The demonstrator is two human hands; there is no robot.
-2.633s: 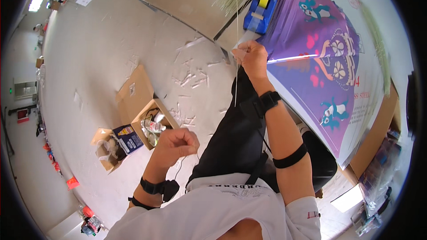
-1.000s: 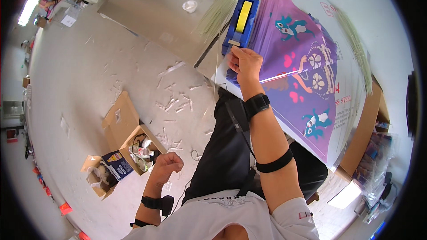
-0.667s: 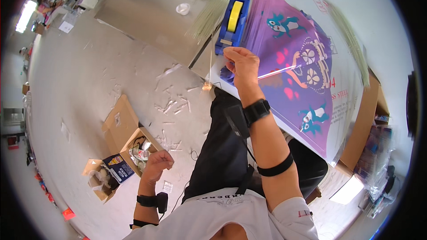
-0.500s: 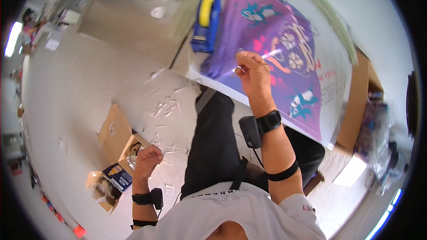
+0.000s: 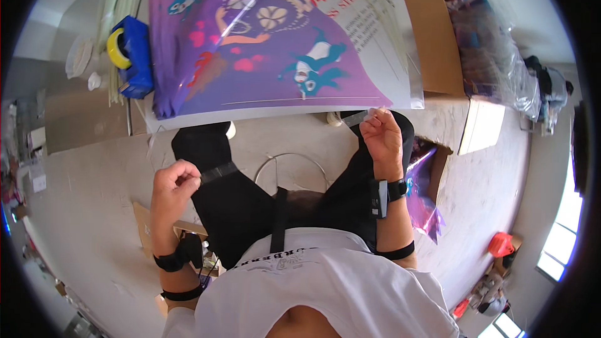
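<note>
My left hand (image 5: pixel 175 189) is closed beside my left thigh. Its fingertips pinch the end of a clear tape strip (image 5: pixel 219 172) that shows against the black trousers. At the table's near edge, over my right knee, my right hand (image 5: pixel 383 138) pinches another short clear tape strip (image 5: pixel 355 118). Just beyond it lies a purple printed sheet (image 5: pixel 250 87) with blue animal figures and pink hearts, spread on the table and bunched at its left side. A thin pale rod (image 5: pixel 300 99) runs along the sheet's near edge.
A blue tape dispenser (image 5: pixel 136 56) with a yellow roll stands left of the sheet. Pale thin sticks (image 5: pixel 114 19) lie behind it. To the right are a cardboard box (image 5: pixel 429 31) and plastic-wrapped goods (image 5: pixel 494 50). An open carton (image 5: pixel 141 225) sits low on the left.
The view has turned, bringing the table straight ahead. My left hand has come up from beside the carton to my thigh. My right hand has moved off the sheet to the table's near edge.
</note>
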